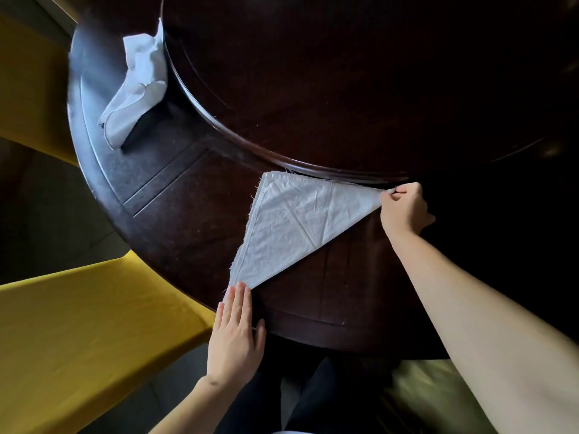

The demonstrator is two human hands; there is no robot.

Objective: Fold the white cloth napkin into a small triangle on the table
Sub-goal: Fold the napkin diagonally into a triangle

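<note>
Pinning from the head view: the napkin, already a large triangle, lies on the worktop between both hands. Left hand is spread flat on the near corner as an anchor. Right hand is pinched on the far corner, likely to draw it taut.

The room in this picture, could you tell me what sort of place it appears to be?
Probably a restaurant or banquet dining room. A large round dark wooden table carries a raised turntable at its centre, chairs in yellow covers stand around it, and a second white napkin lies on the table.
</note>
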